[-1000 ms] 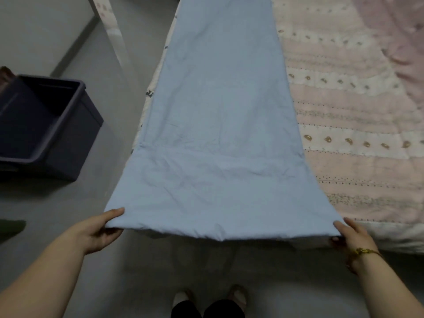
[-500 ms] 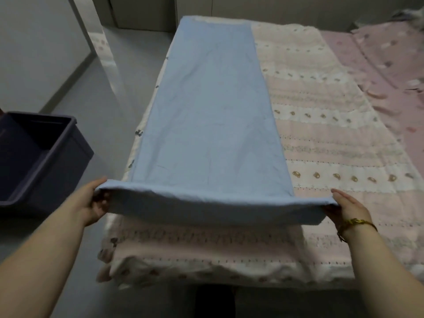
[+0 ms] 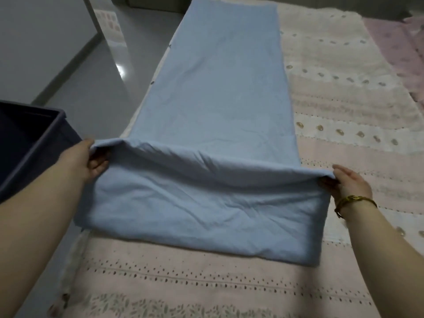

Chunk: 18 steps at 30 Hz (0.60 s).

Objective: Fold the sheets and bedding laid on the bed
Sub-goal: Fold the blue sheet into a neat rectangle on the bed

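Bed, seen from its foot; a cream and pink patterned quilt (image 3: pixel 344 125) lies spread flat over most of it, unfolded.

Blue sheet (image 3: pixel 218 88): already narrowed to a long strip along the bed's left side, on top of the quilt; its near end is lifted and turned back toward the far end, and the doubled part bellies down onto the quilt between the two hands. By my judgement the lengthwise folding is done and the first crosswise fold is only begun; the raised end has most of the strip to travel, and further halving will be needed after that.

Pink bedding (image 3: pixel 401 47) at the far right edge lies flat, not yet folded; so one piece is partly done and at least two are left.

Dark bin (image 3: pixel 34 138) on the floor to the left of the bed, open at the top; only part of its inside shows and it is dim, but that part appears to hold nothing.

Left hand (image 3: pixel 80 161) pinches the strip's left corner, thumb on top, fingers curled beneath; right hand (image 3: pixel 351 182) grips the right corner likewise, the cloth draped over its fingers; gold bracelet (image 3: pixel 353 199) at that wrist.
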Motion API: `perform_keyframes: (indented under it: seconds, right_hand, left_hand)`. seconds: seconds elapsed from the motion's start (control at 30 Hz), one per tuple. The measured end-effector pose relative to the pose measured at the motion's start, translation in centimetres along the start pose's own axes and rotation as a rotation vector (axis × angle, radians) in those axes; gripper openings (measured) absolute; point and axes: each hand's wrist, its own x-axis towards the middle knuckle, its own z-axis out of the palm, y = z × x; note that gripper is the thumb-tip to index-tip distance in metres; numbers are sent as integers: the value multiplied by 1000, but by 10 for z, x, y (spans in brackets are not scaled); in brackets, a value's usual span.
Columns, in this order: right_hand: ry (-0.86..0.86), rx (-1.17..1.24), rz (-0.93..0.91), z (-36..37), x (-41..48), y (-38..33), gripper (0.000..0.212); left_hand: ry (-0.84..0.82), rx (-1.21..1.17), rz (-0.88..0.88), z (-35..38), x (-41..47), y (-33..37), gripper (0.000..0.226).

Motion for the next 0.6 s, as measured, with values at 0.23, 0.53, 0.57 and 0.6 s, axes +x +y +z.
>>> perform_keyframes:
  seconds: [0.23, 0.53, 0.57, 0.6]
  right_hand:
    - [-232, -839, -171, 21, 3, 82, 71]
    - [-778, -1480, -1100, 34, -96, 202, 72]
    - [-748, -1458, -1117, 41, -99, 207, 73]
    - [-699, -1450, -1110, 47, -99, 210, 77]
  left_hand:
    - [-147, 1010, 536, 12, 8, -99, 64]
    - [-688, 1628, 1343, -13, -17, -183, 76]
    - [-674, 1600, 1387, -11, -23, -190, 77]
    - [-639, 1596, 1386, -10, -27, -198, 83]
